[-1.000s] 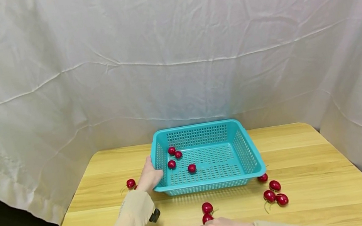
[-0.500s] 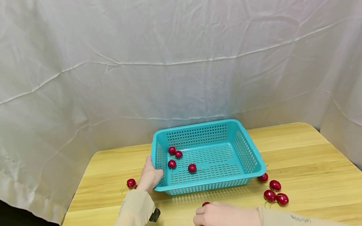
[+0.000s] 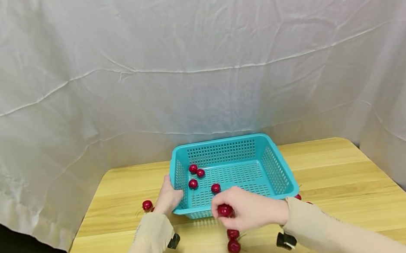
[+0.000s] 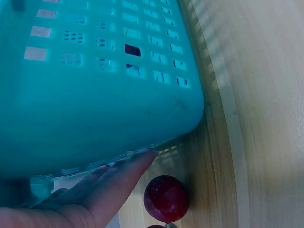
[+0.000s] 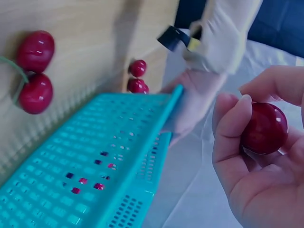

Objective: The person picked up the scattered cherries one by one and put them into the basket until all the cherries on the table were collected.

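Note:
A turquoise perforated plastic basket stands on the table with several red cherries inside, mostly toward its left. My left hand holds the basket's left side at the rim; in the left wrist view its fingers lie along the outer wall. Just over the basket's front edge, my right hand pinches a cherry between thumb and curled fingers. On the table in front of the basket lie two more cherries, close together, with green stems.
Cherries rest left of the basket, partly behind my left hand. More cherries at the right are mostly hidden by my right forearm. A pale curtain hangs behind the wooden table.
My right hand has lifted a cherry from the front of the table and moved forward to the basket's front rim, uncovering the two cherries there. The left hand stays at the basket.

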A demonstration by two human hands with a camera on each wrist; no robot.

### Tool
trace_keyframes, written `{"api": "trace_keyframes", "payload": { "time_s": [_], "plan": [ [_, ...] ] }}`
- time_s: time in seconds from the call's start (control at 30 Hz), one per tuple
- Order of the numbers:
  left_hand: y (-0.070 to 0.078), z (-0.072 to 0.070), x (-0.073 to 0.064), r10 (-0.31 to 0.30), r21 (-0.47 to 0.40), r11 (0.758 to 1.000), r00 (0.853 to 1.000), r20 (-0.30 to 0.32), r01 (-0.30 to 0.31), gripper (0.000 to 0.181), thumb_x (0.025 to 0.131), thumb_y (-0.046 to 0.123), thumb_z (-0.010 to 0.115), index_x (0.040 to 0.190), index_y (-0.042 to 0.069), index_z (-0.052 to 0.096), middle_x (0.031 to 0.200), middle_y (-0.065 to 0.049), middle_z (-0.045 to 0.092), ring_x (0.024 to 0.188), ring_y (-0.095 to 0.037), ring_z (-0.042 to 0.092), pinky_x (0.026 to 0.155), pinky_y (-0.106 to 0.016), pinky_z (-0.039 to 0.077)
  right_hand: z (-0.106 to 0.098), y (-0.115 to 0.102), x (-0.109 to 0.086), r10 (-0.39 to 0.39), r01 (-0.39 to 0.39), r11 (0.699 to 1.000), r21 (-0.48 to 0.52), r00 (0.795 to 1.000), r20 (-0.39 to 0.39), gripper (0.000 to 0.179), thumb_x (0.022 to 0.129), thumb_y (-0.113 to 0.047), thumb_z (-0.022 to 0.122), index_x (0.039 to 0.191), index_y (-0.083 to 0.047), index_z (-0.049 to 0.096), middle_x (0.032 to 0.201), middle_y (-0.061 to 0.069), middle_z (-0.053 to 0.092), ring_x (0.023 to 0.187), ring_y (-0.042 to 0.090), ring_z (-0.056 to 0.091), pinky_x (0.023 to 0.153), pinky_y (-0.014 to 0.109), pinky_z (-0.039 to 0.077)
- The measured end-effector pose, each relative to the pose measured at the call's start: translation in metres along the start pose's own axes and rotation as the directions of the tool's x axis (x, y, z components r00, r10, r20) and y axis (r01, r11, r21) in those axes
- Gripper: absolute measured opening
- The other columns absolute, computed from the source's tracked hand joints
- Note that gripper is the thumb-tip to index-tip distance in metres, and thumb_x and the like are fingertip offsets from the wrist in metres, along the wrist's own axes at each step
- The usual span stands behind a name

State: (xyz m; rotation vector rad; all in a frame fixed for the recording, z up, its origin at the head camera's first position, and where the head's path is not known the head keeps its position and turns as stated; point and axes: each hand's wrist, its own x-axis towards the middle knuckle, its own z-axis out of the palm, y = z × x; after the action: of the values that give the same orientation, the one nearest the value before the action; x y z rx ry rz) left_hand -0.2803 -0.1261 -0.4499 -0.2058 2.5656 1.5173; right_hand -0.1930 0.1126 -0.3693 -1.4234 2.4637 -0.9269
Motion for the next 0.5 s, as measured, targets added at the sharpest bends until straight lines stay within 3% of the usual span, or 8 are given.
{"api": "trace_keyframes", "payload": {
  "time_s": [0.27,0.37,0.5],
  "plan": [
    [0.0,0.0,0.0,0.01,-0.005,1.0,1.0,-0.01,-0.01,0.071,0.09,-0.006,0.05,0.154,0.007,0.023,0.152,-0.024,0.043,0.137,-0.043,0.046,0.112,-0.065,0.039,-0.022,0.011,0.019,0.127,-0.113,0.976,0.187,0.99,-0.066,0.014,0.092,-0.002,0.059,0.091,-0.015,0.066,0.076,-0.002,0.058,0.057,0.002,0.041,0.058,0.018,0.04],
    [0.0,0.0,0.0,0.004,-0.006,1.0,1.0,-0.007,-0.004,0.072,0.09,-0.006,0.05,0.154,0.008,0.022,0.152,-0.024,0.042,0.137,-0.043,0.046,0.112,-0.066,0.039,-0.03,0.018,0.027,0.179,-0.149,0.955,0.256,0.979,-0.099,0.01,0.094,-0.005,0.06,0.094,-0.012,0.067,0.079,0.005,0.061,0.057,0.006,0.041,0.059,0.021,0.042],
    [-0.001,0.0,0.0,-0.003,-0.006,1.0,1.0,-0.005,0.003,0.074,0.09,-0.006,0.051,0.156,0.009,0.02,0.154,-0.023,0.041,0.138,-0.044,0.044,0.112,-0.067,0.038,-0.04,0.031,0.036,0.268,-0.209,0.92,0.331,0.953,-0.141,0.008,0.095,-0.007,0.06,0.099,-0.009,0.067,0.08,0.006,0.061,0.057,0.011,0.041,0.061,0.025,0.042]
  ]
}}
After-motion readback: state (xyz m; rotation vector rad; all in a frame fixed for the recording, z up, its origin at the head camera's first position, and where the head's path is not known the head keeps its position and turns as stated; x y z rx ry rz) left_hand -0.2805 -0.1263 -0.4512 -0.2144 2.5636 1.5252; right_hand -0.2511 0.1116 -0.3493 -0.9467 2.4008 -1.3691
